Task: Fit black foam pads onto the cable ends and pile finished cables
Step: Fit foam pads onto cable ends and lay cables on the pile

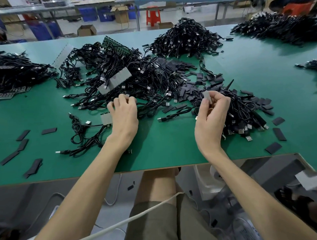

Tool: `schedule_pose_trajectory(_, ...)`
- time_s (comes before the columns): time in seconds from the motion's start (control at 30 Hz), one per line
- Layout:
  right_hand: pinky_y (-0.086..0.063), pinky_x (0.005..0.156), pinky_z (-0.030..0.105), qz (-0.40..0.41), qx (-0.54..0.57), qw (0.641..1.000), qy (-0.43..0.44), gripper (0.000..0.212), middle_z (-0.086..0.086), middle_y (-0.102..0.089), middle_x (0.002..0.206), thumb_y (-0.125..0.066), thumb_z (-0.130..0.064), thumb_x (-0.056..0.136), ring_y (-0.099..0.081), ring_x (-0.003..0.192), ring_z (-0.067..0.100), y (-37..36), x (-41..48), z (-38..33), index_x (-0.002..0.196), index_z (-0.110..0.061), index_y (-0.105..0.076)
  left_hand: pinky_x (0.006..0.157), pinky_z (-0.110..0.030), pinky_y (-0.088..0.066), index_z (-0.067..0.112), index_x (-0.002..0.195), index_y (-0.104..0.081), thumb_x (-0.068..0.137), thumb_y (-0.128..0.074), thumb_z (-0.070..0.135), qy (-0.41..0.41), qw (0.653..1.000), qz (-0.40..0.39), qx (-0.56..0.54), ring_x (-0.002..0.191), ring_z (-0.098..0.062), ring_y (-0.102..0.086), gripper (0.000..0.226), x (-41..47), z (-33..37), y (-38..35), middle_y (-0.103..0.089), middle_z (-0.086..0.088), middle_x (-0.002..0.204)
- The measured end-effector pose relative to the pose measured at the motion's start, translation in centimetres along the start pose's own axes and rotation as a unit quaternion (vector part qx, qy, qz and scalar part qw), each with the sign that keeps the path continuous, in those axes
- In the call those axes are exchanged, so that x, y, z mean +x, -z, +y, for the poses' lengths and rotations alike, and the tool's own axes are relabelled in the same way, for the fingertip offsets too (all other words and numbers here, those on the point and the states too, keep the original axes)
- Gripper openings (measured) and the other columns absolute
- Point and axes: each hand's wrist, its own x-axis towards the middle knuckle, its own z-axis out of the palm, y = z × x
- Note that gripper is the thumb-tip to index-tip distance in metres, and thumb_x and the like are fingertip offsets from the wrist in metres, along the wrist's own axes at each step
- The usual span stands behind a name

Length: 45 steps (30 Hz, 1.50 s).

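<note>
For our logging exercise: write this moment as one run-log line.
left hand: fingers on cable pile, grip unclear | right hand: pinches grey strip | foam pads: loose on table

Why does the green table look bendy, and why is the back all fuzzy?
Head view: the wide lens bows the green table at its edge; the far red stool is blurry; the left hand throws a soft shadow; the right hand, pinching a grey strip, looks sharp.

A green worktable (pixel 155 152) fills the view — beyond it, a red plastic stool (pixel 152 15), open cardboard boxes (pixel 86 30) and blue crates (pixel 87 14) on the floor.
</note>
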Motion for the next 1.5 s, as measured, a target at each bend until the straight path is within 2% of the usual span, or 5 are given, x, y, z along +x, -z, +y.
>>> schedule_pose_trajectory(0.27, -0.04, 0.094, 0.01, 0.007, -0.005, 0.998, 0.057, 0.015, 0.012, -0.047, 0.116, -0.052, 0.0, 0.104, -0.049, 0.107, -0.01, 0.1, 0.3, 0.2, 0.11, 0.003, -0.064, 0.115, -0.039, -0.032, 0.015, 0.135, -0.06, 0.103, -0.049, 0.008, -0.232, 0.963, -0.07, -0.121, 0.126, -0.025, -0.053, 0.034, 0.3, 5.0, -1.1, -0.06, -0.003, 0.136)
schedule_pose_trajectory(0.37, -0.048, 0.091, 0.026, -0.011, 0.004, 0.999, 0.032, 0.017, 0.005, -0.061, 0.113, -0.048, -0.009, 0.107, -0.059, 0.107, 0.013, 0.0, 0.3, 0.4, 0.111, -0.004, -0.064, 0.118, -0.037, -0.025, 0.017, 0.134, -0.062, 0.107, -0.046, 0.016, -0.213, 0.967, -0.071, -0.124, 0.13, -0.022, -0.051, 0.032, 0.7, 4.8, -1.9, -0.059, 0.001, 0.14)
schedule_pose_trajectory(0.73, -0.047, 0.069, 0.017, -0.01, 0.084, 0.995, -0.048, 0.02, -0.006, -0.061, 0.079, -0.043, -0.022, 0.111, -0.057, 0.068, 0.004, 0.1, 0.1, 0.6, 0.122, -0.011, -0.056, 0.119, -0.04, -0.018, 0.019, 0.12, -0.07, 0.107, -0.047, 0.029, -0.144, 0.976, -0.051, -0.153, 0.127, -0.015, -0.052, 0.028, 0.4, 3.5, -2.5, -0.059, 0.008, 0.136)
schedule_pose_trajectory(1.27, -0.037, 0.046, 0.024, -0.057, 0.138, 0.979, -0.141, 0.023, 0.001, -0.059, 0.06, -0.044, -0.033, 0.11, -0.049, 0.052, 0.013, 0.2, 0.5, 0.6, 0.101, -0.018, -0.058, 0.096, -0.038, -0.019, 0.02, 0.107, -0.071, 0.104, -0.054, 0.034, -0.131, 0.988, -0.002, -0.076, 0.107, -0.023, -0.049, 0.023, 1.3, 5.9, -3.1, -0.059, 0.002, 0.103)
schedule_pose_trajectory(1.5, -0.037, 0.047, 0.03, -0.107, 0.136, 0.975, -0.139, 0.027, 0.0, -0.058, 0.062, -0.055, -0.036, 0.106, -0.045, 0.052, 0.015, 0.2, 0.5, 0.8, 0.092, -0.016, -0.066, 0.089, -0.031, -0.023, 0.02, 0.1, -0.067, 0.104, -0.054, 0.029, -0.127, 0.969, 0.055, -0.207, 0.093, -0.014, -0.055, 0.016, 0.7, 6.2, -2.9, -0.066, 0.008, 0.096)
